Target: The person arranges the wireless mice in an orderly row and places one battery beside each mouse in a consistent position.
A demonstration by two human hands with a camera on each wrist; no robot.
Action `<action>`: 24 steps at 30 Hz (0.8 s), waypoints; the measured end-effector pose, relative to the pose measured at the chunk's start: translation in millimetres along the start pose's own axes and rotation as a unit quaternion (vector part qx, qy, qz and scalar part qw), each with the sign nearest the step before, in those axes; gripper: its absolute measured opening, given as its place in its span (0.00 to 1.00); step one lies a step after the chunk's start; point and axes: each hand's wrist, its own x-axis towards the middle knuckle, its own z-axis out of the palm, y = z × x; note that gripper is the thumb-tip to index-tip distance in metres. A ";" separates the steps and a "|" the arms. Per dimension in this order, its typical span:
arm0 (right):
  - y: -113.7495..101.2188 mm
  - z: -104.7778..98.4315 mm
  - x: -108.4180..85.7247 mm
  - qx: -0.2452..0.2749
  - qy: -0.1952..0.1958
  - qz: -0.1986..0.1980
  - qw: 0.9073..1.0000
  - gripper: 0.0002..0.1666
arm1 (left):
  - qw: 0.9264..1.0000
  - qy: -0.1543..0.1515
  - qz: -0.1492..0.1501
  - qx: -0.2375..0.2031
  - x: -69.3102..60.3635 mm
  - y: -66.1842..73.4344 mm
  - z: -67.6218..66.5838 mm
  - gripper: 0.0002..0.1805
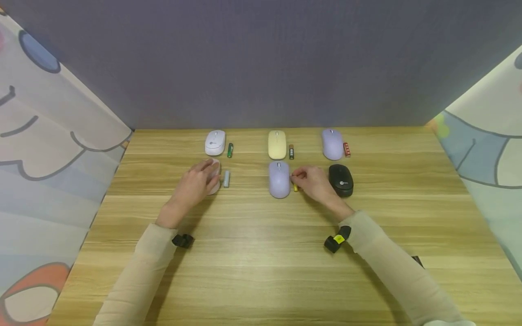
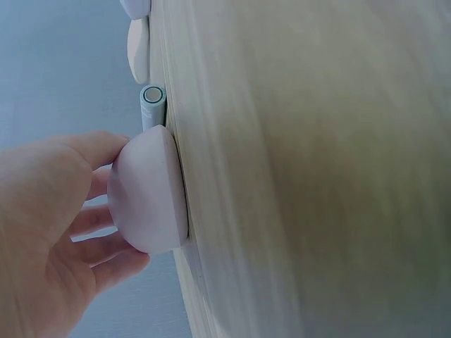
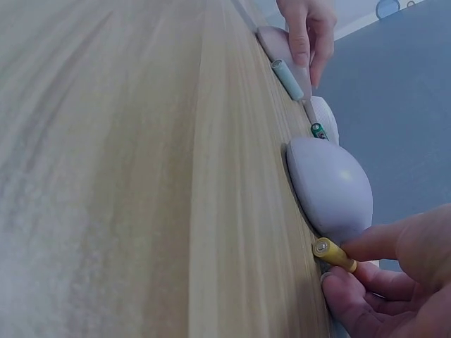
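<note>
My left hand [image 1: 196,182] lies over a pale pink mouse [image 2: 149,193], thumb on one side and fingers round the other; the mouse rests on the table. Just right of it stands or lies a light grey-blue battery [image 1: 226,179]. Between thumb and fingertips, my right hand [image 1: 313,182] pinches a yellow battery [image 3: 334,254], low at the tabletop. Close to its left is a lilac mouse [image 1: 279,180] in the front row. A black mouse [image 1: 340,180] sits right of that hand, near the wrist.
Along the back row are a white mouse [image 1: 215,142] with a green battery [image 1: 230,150], a yellow mouse [image 1: 277,145] with a black battery [image 1: 291,152], and another lilac mouse [image 1: 332,145] with a red battery [image 1: 347,150]. A grey panel [image 1: 277,68] rises behind the wooden table [image 1: 253,271].
</note>
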 end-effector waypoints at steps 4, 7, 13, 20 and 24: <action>-0.3 1.4 0.1 -0.002 0.003 0.003 1.000 0.13 | 1.000 -0.004 -0.003 0.001 -0.5 0.1 -0.4 0.23; -0.5 1.9 -0.2 -0.004 0.003 0.005 1.000 0.13 | 1.000 -0.007 -0.007 0.002 -0.7 0.2 -0.8 0.23; -0.7 2.5 -0.9 -0.008 0.003 0.004 1.000 0.13 | 1.000 -0.011 -0.010 0.000 -0.4 0.6 -0.7 0.24; -0.8 2.9 -1.1 -0.017 0.012 0.002 1.000 0.13 | 1.000 -0.008 -0.005 0.001 0.0 1.1 -1.1 0.24; -1.0 3.1 -1.6 -0.017 0.014 0.003 1.000 0.12 | 1.000 -0.005 -0.003 0.000 -0.5 1.6 -1.3 0.24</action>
